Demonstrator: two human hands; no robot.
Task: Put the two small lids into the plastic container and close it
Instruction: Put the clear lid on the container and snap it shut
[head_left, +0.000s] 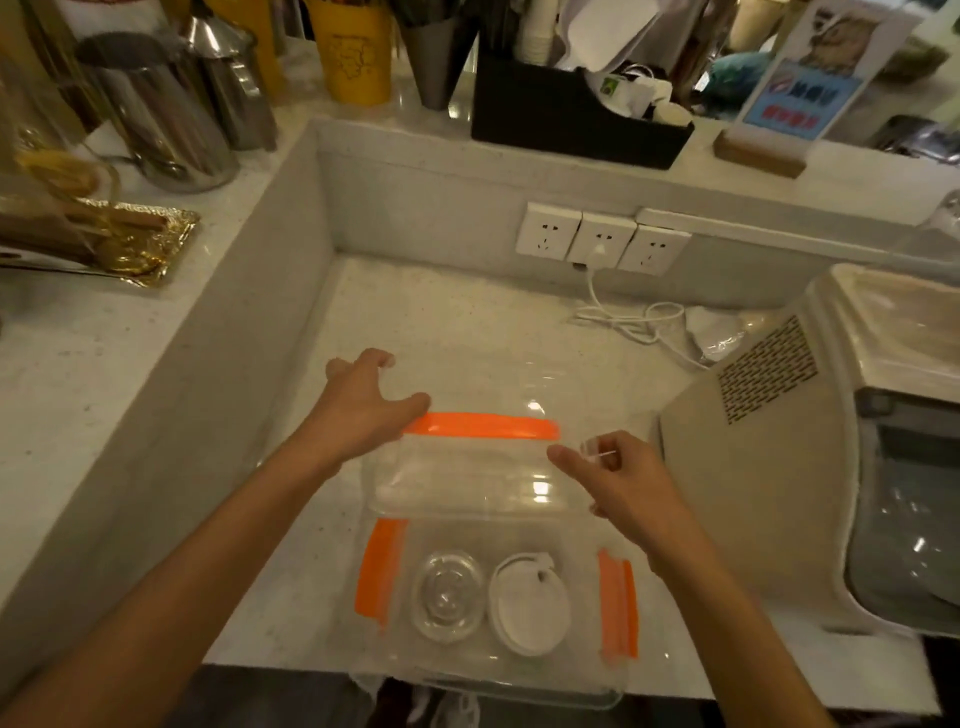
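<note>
A clear plastic container (561, 670) with orange side clips sits at the counter's near edge. Inside it lie two small lids side by side: a clear one (448, 596) on the left and a white one (529, 605) on the right. The container's clear cover (478, 478), with an orange clip along its far edge, stands raised and tilted behind the container. My left hand (363, 410) grips the cover's far left corner by the orange clip. My right hand (613, 483) pinches the cover's right edge between thumb and fingers.
A beige machine (779, 467) stands close on the right. A white cable (628, 322) runs from wall sockets (600, 244) at the back. The raised ledge on the left carries metal jugs (171, 114) and a gold tray (140, 244). A black organiser box (576, 124) stands on the back ledge.
</note>
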